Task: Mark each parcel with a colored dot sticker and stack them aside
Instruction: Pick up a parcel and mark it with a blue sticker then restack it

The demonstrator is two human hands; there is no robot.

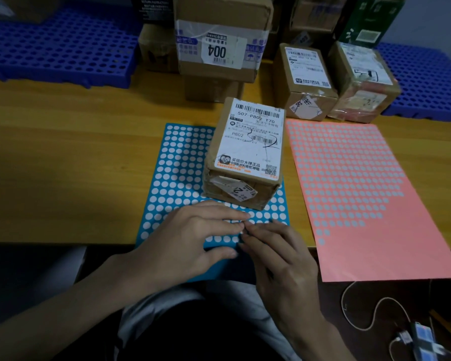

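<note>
A small cardboard parcel (248, 152) with a white shipping label stands on the far right part of a blue dot-sticker sheet (172, 178). The sheet lies at the table's front edge and overhangs it. My left hand (193, 241) rests flat on the sheet's near part, fingers straight and pointing right. My right hand (276, 259) meets it fingertip to fingertip, its thumb and forefinger picking at a dot on the sheet just in front of the parcel. Whether a sticker is lifted I cannot tell.
A pink dot-sticker sheet (362, 194) lies to the right, overhanging the table edge. Two small parcels (305, 79) (365, 79) stand behind it, and a stack of bigger boxes (219, 40) at the back centre. Blue perforated pallets (60, 45) flank the wooden table (63, 152).
</note>
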